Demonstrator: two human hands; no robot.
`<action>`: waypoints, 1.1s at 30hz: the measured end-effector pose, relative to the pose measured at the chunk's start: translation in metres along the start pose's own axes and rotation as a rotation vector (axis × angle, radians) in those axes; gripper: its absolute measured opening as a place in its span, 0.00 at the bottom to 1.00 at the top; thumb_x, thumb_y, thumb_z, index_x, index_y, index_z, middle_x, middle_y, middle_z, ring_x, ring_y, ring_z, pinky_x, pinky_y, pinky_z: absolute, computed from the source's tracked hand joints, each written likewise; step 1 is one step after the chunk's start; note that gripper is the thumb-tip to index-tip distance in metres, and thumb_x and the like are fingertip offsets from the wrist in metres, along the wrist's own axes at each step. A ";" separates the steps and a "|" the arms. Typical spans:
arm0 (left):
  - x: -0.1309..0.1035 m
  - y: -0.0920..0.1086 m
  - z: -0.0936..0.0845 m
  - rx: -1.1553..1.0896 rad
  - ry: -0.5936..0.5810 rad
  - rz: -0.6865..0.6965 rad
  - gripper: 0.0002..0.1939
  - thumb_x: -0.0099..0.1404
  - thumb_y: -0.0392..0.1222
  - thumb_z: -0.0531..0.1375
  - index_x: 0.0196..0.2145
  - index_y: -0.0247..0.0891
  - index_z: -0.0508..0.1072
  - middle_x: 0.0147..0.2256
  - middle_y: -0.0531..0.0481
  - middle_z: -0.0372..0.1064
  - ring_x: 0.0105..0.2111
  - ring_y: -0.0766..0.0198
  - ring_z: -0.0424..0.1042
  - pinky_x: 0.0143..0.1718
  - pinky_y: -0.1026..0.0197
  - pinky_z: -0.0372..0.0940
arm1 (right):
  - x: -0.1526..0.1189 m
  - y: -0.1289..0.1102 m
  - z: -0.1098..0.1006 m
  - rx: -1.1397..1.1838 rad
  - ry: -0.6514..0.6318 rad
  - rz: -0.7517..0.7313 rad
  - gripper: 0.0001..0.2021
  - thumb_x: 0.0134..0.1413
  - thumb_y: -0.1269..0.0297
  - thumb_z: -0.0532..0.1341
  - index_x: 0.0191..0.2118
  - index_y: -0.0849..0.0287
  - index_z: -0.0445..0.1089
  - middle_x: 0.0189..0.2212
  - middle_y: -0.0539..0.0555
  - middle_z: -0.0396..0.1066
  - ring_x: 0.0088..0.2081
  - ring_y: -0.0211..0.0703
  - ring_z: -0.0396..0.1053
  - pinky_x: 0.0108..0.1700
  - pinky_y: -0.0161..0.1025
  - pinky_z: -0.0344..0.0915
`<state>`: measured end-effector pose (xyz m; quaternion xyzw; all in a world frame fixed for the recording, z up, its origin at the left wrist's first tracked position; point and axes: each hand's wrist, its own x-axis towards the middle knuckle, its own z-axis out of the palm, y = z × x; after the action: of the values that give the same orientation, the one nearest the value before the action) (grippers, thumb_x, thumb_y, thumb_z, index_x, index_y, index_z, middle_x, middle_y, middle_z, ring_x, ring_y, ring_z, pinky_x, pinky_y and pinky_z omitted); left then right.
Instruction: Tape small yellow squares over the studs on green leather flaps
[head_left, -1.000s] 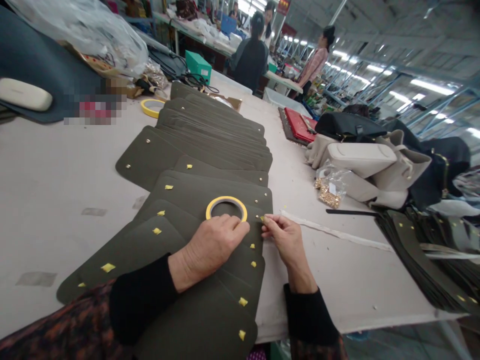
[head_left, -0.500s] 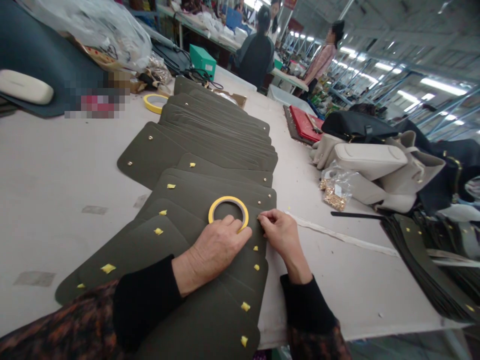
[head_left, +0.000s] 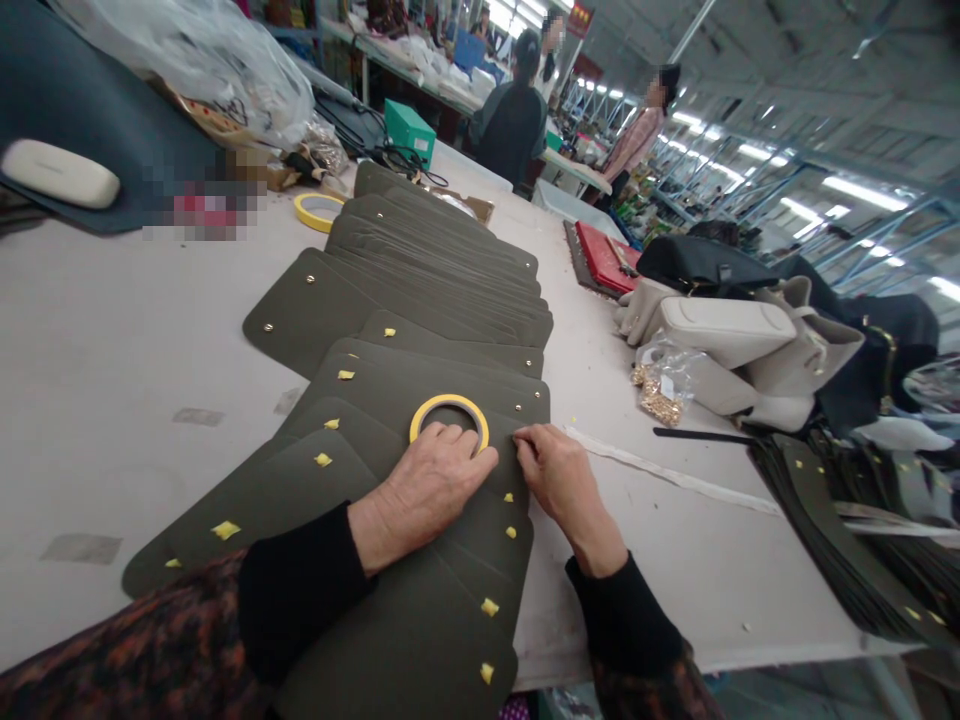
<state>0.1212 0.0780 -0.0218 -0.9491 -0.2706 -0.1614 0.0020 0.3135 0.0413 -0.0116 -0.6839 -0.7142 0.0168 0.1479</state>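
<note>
A roll of yellow tape lies in the grip of my left hand, whose fingers curl over its near side. Beneath both hands spread overlapping dark olive panels with rounded corners. Small bits of yellow tape stick to several of them. My right hand has thumb and forefinger pinched together at the right edge of a panel; whatever is between the fingertips is too small to make out. Farther up the fan of panels, small metal studs show without tape on them.
Another yellow tape roll lies beyond the panels. Cream and black bags sit at the right, with a clear bag of gold-coloured hardware beside them. A stack of dark strips is at the table's right edge. People are in the background.
The camera view has shifted slightly. My left hand with the tape roll sits a touch farther left; my right hand keeps its pinch at the panel's edge.
</note>
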 end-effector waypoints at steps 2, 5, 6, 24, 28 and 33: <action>0.000 0.000 -0.001 -0.005 -0.005 0.015 0.05 0.64 0.31 0.52 0.33 0.38 0.64 0.30 0.48 0.63 0.31 0.57 0.63 0.34 0.55 0.59 | 0.008 -0.005 0.003 -0.090 -0.046 0.073 0.10 0.55 0.72 0.55 0.34 0.62 0.75 0.31 0.59 0.76 0.33 0.45 0.73 0.37 0.37 0.64; 0.000 0.000 -0.003 -0.023 -0.010 0.013 0.05 0.65 0.31 0.51 0.33 0.38 0.64 0.30 0.48 0.62 0.30 0.57 0.64 0.32 0.55 0.59 | 0.024 -0.010 0.002 -0.134 -0.123 0.180 0.10 0.51 0.72 0.56 0.27 0.60 0.75 0.27 0.58 0.77 0.30 0.45 0.73 0.33 0.36 0.62; 0.000 0.000 -0.004 -0.037 -0.015 0.009 0.05 0.65 0.32 0.51 0.33 0.38 0.65 0.30 0.48 0.62 0.30 0.58 0.64 0.32 0.56 0.60 | 0.027 -0.011 0.000 -0.126 -0.143 0.209 0.10 0.49 0.72 0.57 0.25 0.59 0.75 0.25 0.58 0.77 0.29 0.45 0.73 0.31 0.36 0.61; -0.004 -0.009 -0.010 -0.311 0.181 0.004 0.10 0.71 0.39 0.49 0.43 0.39 0.70 0.34 0.51 0.70 0.34 0.65 0.71 0.34 0.65 0.67 | -0.024 -0.012 -0.005 0.221 -0.175 0.312 0.09 0.51 0.70 0.59 0.25 0.57 0.75 0.25 0.53 0.77 0.28 0.42 0.72 0.31 0.35 0.61; -0.006 -0.005 -0.014 -0.401 0.214 0.035 0.18 0.69 0.38 0.52 0.56 0.39 0.64 0.39 0.49 0.74 0.39 0.66 0.74 0.42 0.64 0.70 | -0.037 -0.010 -0.006 0.414 -0.006 0.300 0.07 0.53 0.66 0.59 0.31 0.56 0.75 0.27 0.51 0.76 0.29 0.41 0.72 0.33 0.35 0.64; -0.009 -0.001 -0.015 -0.412 0.172 0.036 0.27 0.68 0.38 0.54 0.63 0.39 0.52 0.50 0.46 0.71 0.45 0.64 0.74 0.47 0.61 0.70 | -0.052 -0.030 -0.016 0.625 0.269 0.091 0.09 0.58 0.66 0.58 0.43 0.57 0.72 0.37 0.54 0.75 0.36 0.41 0.72 0.38 0.37 0.68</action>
<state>0.1092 0.0728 -0.0103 -0.9168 -0.2137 -0.2937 -0.1661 0.2895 -0.0141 0.0010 -0.6326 -0.6174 0.1511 0.4425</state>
